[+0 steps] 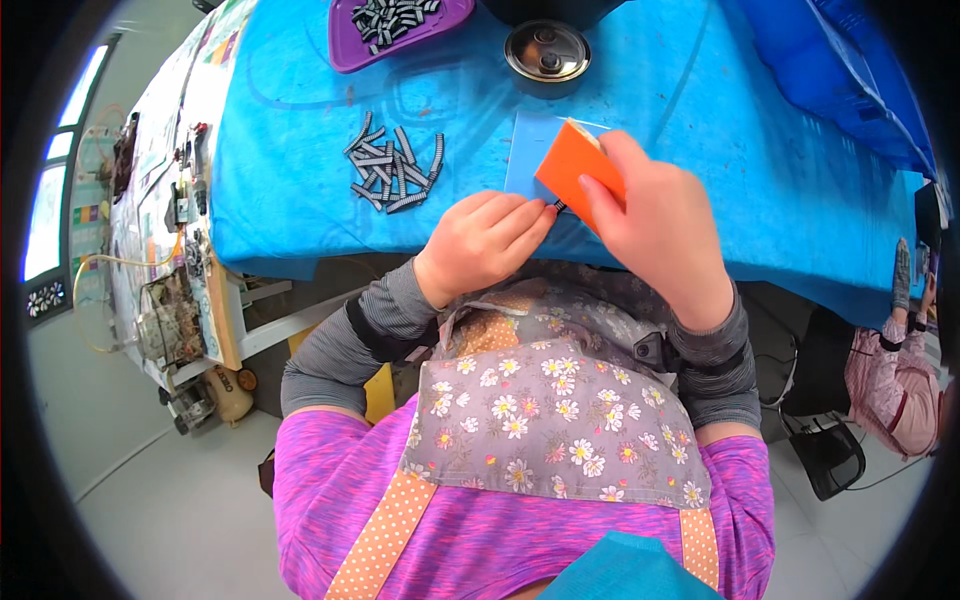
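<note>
My right hand [660,215] is closed around a flat orange block [580,172] with a pale edge, held tilted over the table's near side. My left hand [485,240] pinches a small dark ribbed strip [560,205] at its fingertips, close against the lower edge of the orange block. Under and behind both lies a flat light-blue sheet or plate [528,150]. To the left of my hands is a loose pile of black-and-silver ribbed strips [392,168]. Whether the strip touches the block I cannot tell.
A purple tray [345,52] of similar short pieces stands at the far left. A round metal tin [547,60] sits at the far middle, and a blue crate [830,75] at the right. Blue cloth [290,140] covers the table. Another person [895,370] is at the right.
</note>
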Motion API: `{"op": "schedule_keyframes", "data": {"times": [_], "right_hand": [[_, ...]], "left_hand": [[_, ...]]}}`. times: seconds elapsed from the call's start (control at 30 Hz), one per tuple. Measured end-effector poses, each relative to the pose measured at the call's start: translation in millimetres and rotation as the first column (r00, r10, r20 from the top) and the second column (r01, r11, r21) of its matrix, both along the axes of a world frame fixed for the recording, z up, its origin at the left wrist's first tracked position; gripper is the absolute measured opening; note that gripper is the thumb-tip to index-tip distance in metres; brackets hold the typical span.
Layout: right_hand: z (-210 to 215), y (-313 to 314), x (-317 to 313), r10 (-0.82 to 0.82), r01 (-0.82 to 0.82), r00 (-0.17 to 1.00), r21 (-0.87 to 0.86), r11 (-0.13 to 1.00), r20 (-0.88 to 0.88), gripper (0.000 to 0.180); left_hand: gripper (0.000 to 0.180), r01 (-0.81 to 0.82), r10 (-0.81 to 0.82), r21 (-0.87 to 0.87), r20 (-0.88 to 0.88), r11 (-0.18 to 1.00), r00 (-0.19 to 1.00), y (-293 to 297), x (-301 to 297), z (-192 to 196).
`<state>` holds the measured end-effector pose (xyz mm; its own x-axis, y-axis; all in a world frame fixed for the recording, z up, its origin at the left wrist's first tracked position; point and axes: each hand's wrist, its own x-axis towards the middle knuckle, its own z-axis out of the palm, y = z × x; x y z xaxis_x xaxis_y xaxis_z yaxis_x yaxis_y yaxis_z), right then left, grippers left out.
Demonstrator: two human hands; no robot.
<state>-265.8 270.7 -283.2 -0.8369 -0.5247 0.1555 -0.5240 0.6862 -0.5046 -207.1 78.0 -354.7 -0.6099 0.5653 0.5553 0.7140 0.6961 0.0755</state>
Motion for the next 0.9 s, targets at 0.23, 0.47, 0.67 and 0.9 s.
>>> {"op": "schedule_keyframes", "data": {"times": [0.23,0.47,0.67,0.9], "right_hand": [[4.9,-11.4,15.7,0.058,-0.048,0.996,0.15,0.987,-0.062,0.015],[-41.3,68.5,-37.8,-0.043,0.341,0.901,-0.644,0.685,0.431,0.027],[-76.1,117.1,-62.6,-0.252,0.498,0.865,-0.676,0.543,0.435,0.027],[-75.8,112.5,-59.5,-0.245,0.486,0.872,-0.692,0.533,0.424,0.024]], "left_hand": [[0.028,-0.012,0.013,0.022,-0.022,1.0,1.0,-0.8,0.1,-2.9],[0.023,-0.055,0.041,0.296,0.051,0.954,0.998,-5.6,3.2,-1.9],[0.019,-0.332,-0.134,0.826,0.432,0.455,0.892,-1.0,6.8,16.0],[0.015,-0.445,-0.519,0.895,0.367,-0.028,0.772,-8.3,-0.6,32.6]]}}
